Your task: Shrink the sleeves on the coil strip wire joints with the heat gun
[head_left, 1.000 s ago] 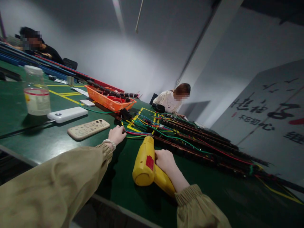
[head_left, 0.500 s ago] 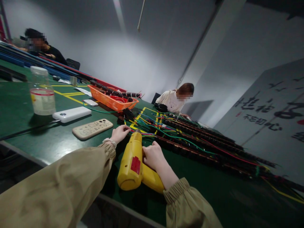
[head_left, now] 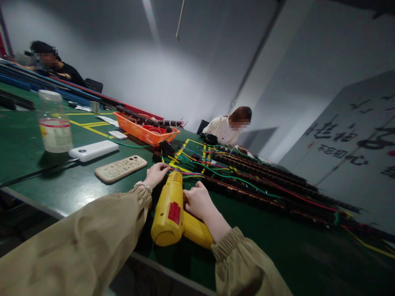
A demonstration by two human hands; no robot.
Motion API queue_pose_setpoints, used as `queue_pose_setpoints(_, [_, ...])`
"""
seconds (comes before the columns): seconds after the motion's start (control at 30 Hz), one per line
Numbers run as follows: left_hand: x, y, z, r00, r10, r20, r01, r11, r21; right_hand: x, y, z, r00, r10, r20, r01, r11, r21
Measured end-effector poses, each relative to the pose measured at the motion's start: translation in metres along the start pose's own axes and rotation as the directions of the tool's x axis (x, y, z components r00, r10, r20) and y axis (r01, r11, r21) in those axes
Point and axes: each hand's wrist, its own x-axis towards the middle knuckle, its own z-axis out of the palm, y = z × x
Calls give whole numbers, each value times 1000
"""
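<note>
A yellow heat gun [head_left: 168, 209] with a red label points away from me, its metal nozzle close to a thin bundle of coloured wires [head_left: 191, 174]. My right hand [head_left: 199, 200] is closed at the front of its handle, fingers curled by the trigger area; the fingertips are partly hidden. My left hand [head_left: 156, 174] pinches the end of the wires, just left of the nozzle. Beyond the hands, the wires run to the right toward long dark bundled strips [head_left: 247, 193] on the green table [head_left: 74, 191].
To the left lie a patterned phone [head_left: 121, 168], a white power bank [head_left: 94, 151] with a cable, and a bottle [head_left: 54, 123]. An orange basket [head_left: 138, 129] holds dark parts. One co-worker [head_left: 226, 127] sits across the table, another [head_left: 58, 65] at far left.
The heat gun and right hand have shifted very slightly left. The left hand stays at the wires, and the view has tilted a little.
</note>
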Motion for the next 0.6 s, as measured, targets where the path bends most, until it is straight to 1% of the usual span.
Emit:
queue_pose_setpoints(0.2, [-3, 3, -1, 1000, -17, -12, 17, 1000, 4, -1, 0, 0, 1000, -1, 12, 1, 1000, 5])
queue_pose_setpoints(0.37, [-5, 4, -1, 1000, 3, -24, -2, 1000, 29, -2, 2, -1, 999, 3, 40, -3, 1000, 5])
queue_pose_setpoints(0.47, [-5, 2, 1, 1000, 3, -28, -2, 1000, 23, -7, 8, 2, 998, 23, 65, -23, 1000, 0])
queue_pose_setpoints(0.6, [-3, 0, 2, 999, 10, -38, -9, 1000, 16, -15, 24, 7, 993, 83, 88, -82, 996, -14])
